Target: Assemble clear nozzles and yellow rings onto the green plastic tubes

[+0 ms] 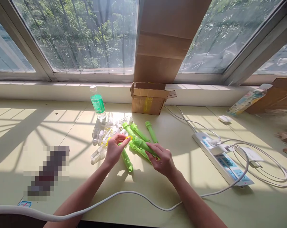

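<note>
Green plastic tube with a ribbed end (141, 144): held slantwise above the middle of the table, ribbed end toward the left hand.
Right hand (162, 159): grasping that tube along its body, thumb below and fingers above.
Thin yellow ring (129, 137): just beside the tube's ribbed end; whether they touch, I cannot tell.
Left hand (115, 148): pinching the ring between thumb and fingers.
Other bright green ribbed tubes (152, 131): lying around and beneath the held one, pointing various ways.
Clear plastic tubes (97, 155): heaped left of the green ones, near the left hand, some white-capped.
Clear bottle with a green label (98, 104): upright behind that heap.
Brown cardboard box (146, 102): open-topped, at the table's back by the window.
White power strip (225, 161): right of the right hand, plugs in it.
Pale yellow-green table (179, 134): beneath everything, striped with shadow.
</note>
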Action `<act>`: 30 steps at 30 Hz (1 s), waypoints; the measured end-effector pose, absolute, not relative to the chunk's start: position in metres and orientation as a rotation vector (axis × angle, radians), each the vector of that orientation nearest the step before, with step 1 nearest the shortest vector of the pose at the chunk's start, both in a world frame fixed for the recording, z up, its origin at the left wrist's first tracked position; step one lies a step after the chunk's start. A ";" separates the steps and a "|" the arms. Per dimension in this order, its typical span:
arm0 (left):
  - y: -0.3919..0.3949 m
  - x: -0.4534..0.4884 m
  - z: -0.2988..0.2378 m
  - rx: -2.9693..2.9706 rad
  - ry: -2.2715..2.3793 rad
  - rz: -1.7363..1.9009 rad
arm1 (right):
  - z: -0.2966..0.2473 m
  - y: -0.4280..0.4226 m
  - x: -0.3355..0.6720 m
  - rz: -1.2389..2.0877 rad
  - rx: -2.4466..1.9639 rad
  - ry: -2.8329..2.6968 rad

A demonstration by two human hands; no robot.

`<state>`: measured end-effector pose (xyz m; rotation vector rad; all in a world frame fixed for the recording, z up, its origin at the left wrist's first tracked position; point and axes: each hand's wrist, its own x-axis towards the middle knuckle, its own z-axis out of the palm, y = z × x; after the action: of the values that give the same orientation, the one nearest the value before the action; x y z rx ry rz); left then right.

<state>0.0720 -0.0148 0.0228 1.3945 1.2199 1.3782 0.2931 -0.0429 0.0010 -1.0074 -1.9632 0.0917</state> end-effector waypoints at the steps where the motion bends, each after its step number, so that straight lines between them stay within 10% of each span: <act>1: -0.015 0.071 0.023 1.406 1.185 1.364 | 0.000 -0.043 0.292 0.094 -1.007 -2.000; 30: -0.016 0.056 0.031 1.802 0.950 1.116 | -0.008 -0.042 0.285 -0.007 -1.053 -2.085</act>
<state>0.0559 -0.0160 0.0314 1.8022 0.9496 1.1164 0.2848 -0.0422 -0.0078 -1.0527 -2.0850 -0.0072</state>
